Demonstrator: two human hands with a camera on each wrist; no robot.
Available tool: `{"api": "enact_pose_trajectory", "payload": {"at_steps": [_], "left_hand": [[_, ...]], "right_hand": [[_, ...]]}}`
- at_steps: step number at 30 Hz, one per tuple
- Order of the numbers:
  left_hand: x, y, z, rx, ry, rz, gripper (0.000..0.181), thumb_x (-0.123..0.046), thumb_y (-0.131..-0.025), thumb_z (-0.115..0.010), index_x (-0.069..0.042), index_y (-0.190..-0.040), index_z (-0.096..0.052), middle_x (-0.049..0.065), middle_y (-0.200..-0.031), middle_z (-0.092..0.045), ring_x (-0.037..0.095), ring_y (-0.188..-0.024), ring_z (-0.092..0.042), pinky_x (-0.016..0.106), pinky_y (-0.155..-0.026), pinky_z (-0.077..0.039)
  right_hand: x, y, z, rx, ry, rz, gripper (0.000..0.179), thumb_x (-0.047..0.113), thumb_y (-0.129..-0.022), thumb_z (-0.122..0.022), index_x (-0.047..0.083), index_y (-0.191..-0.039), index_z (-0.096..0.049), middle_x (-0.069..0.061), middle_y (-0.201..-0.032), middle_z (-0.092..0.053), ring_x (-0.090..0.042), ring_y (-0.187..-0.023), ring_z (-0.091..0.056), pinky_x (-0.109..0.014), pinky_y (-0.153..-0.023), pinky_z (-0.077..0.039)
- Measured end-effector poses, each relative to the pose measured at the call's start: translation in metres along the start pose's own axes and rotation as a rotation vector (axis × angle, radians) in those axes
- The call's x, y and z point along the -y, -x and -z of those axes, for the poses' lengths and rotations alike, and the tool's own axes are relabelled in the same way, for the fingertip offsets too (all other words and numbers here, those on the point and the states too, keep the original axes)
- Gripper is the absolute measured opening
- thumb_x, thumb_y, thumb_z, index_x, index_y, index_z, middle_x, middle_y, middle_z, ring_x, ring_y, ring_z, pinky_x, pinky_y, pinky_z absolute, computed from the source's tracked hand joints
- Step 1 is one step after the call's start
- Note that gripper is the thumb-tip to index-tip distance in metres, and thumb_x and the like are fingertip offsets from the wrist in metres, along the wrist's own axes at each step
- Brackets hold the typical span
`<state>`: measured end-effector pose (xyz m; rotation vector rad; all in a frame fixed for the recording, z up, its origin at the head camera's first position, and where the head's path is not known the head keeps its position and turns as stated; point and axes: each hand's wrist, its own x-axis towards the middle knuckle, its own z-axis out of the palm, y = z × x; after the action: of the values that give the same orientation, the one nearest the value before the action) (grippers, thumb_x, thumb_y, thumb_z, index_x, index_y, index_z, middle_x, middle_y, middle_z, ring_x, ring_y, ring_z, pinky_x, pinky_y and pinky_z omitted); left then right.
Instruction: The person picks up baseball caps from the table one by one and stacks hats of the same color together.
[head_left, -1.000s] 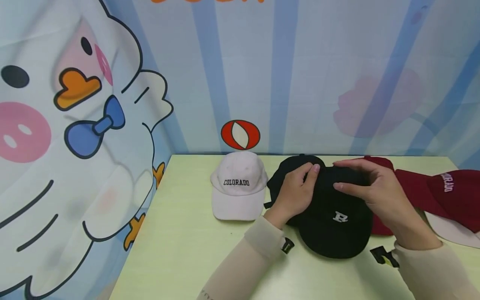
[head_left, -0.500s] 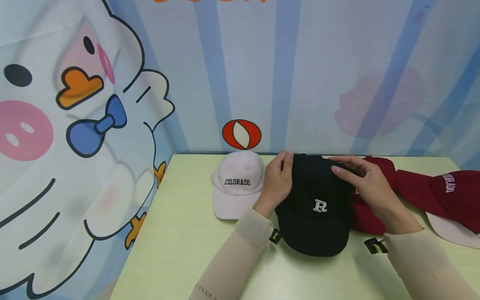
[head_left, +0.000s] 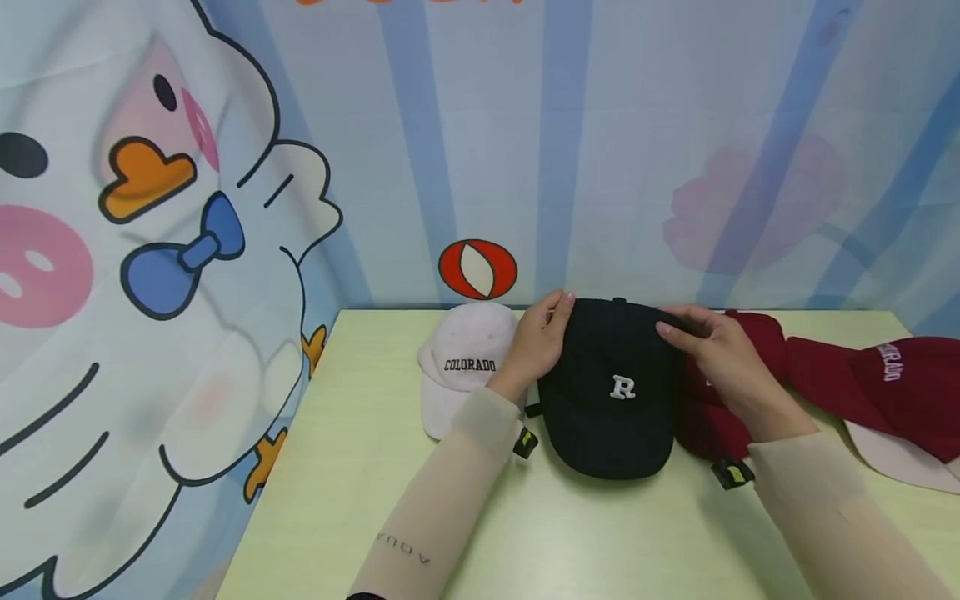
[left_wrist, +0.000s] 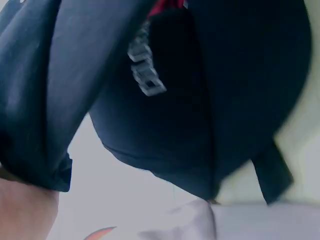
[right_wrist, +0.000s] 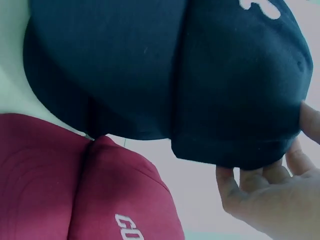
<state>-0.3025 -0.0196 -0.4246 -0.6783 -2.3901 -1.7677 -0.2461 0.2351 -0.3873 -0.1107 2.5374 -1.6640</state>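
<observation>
A black baseball cap [head_left: 600, 429] with a white letter R is held up between both hands, brim toward me. My left hand [head_left: 534, 340] pinches its left edge near the crown. On the opposite side my right hand [head_left: 726, 357] grips the crown, thumb in front and fingers behind, as the right wrist view shows. Beneath it lies a second black cap [left_wrist: 240, 80] with pale lettering, seen in the left wrist view; the held cap hides most of it from the head view. Whether the two caps touch, I cannot tell.
A white cap [head_left: 461, 350] lettered COLORADO lies left, partly behind my left hand. Right of the black caps is a maroon cap [head_left: 701, 429], partly covered by my right hand. Farther right another maroon cap [head_left: 840, 379] overlaps a pale brim [head_left: 896, 458]. A printed cloth backdrop [head_left: 487, 150] stands behind the table.
Both hands have carried the R cap leftward and slightly back, over the second black cap. That lower cap, visible earlier at the left, is now mostly covered, and more of the maroon cap shows.
</observation>
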Motion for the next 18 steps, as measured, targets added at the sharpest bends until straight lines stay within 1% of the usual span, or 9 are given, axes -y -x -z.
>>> {"api": "enact_pose_trajectory", "payload": {"at_steps": [3,6,8,11,13,15,17,18], "left_hand": [[0.009,-0.004,0.000,0.006,-0.024,0.050,0.041,-0.045,-0.113,-0.035,-0.014,-0.087,-0.041,0.003,-0.074,-0.034,0.019,-0.066,-0.039,0.028,-0.065,-0.035],[0.018,-0.007,-0.002,-0.006,-0.050,0.102,0.040,-0.046,-0.112,-0.036,-0.015,-0.088,-0.043,0.002,-0.077,-0.035,0.018,-0.071,-0.042,0.029,-0.069,-0.037],[0.024,-0.008,-0.004,-0.013,-0.070,0.133,0.040,-0.047,-0.112,-0.036,-0.015,-0.088,-0.044,0.002,-0.077,-0.035,0.019,-0.071,-0.043,0.030,-0.069,-0.037],[0.034,-0.010,-0.007,-0.033,-0.115,0.167,0.041,-0.049,-0.112,-0.036,-0.015,-0.090,-0.047,0.003,-0.079,-0.037,0.020,-0.073,-0.044,0.032,-0.070,-0.037],[0.039,-0.010,-0.010,-0.052,-0.133,0.201,0.040,-0.049,-0.111,-0.038,-0.016,-0.093,-0.052,0.003,-0.081,-0.044,0.020,-0.075,-0.046,0.032,-0.071,-0.039],[0.043,-0.009,-0.012,-0.072,-0.146,0.239,0.038,-0.049,-0.111,-0.039,-0.018,-0.098,-0.056,0.005,-0.086,-0.051,0.021,-0.078,-0.050,0.034,-0.073,-0.041],[0.043,-0.008,-0.015,-0.081,-0.150,0.281,0.034,-0.049,-0.110,-0.041,-0.020,-0.105,-0.058,0.004,-0.095,-0.059,0.021,-0.083,-0.055,0.035,-0.076,-0.045],[0.043,-0.007,-0.017,-0.086,-0.153,0.293,0.032,-0.049,-0.110,-0.042,-0.021,-0.108,-0.058,0.004,-0.101,-0.062,0.021,-0.086,-0.058,0.036,-0.079,-0.046]], "right_hand": [[-0.003,-0.010,-0.003,-0.027,-0.010,-0.016,0.056,0.045,-0.104,-0.060,0.010,-0.147,-0.054,0.006,-0.129,-0.058,-0.006,-0.112,-0.056,-0.015,-0.091,-0.049],[-0.006,-0.020,-0.007,-0.053,-0.011,-0.028,0.054,0.042,-0.104,-0.061,0.008,-0.145,-0.055,0.004,-0.125,-0.058,-0.008,-0.109,-0.057,-0.014,-0.087,-0.050],[-0.009,-0.025,-0.011,-0.074,-0.009,-0.033,0.051,0.039,-0.104,-0.061,0.007,-0.145,-0.056,0.001,-0.125,-0.058,-0.007,-0.106,-0.057,-0.013,-0.085,-0.050],[-0.014,-0.033,-0.019,-0.128,-0.012,-0.045,0.048,0.034,-0.104,-0.062,0.006,-0.143,-0.058,-0.006,-0.125,-0.059,-0.004,-0.097,-0.059,-0.014,-0.080,-0.052],[-0.017,-0.038,-0.026,-0.168,-0.014,-0.050,0.046,0.032,-0.104,-0.062,0.006,-0.142,-0.060,-0.011,-0.126,-0.060,-0.003,-0.092,-0.060,-0.014,-0.078,-0.052],[-0.021,-0.041,-0.033,-0.212,-0.008,-0.060,0.044,0.032,-0.104,-0.063,0.006,-0.140,-0.062,-0.016,-0.128,-0.061,-0.005,-0.090,-0.061,-0.016,-0.077,-0.052],[-0.024,-0.043,-0.038,-0.252,0.014,-0.071,0.042,0.032,-0.104,-0.063,0.007,-0.137,-0.064,-0.018,-0.129,-0.062,-0.009,-0.091,-0.062,-0.018,-0.076,-0.051],[-0.026,-0.043,-0.041,-0.270,0.026,-0.079,0.041,0.032,-0.104,-0.063,0.008,-0.137,-0.065,-0.019,-0.129,-0.062,-0.013,-0.092,-0.063,-0.019,-0.076,-0.051]]}}
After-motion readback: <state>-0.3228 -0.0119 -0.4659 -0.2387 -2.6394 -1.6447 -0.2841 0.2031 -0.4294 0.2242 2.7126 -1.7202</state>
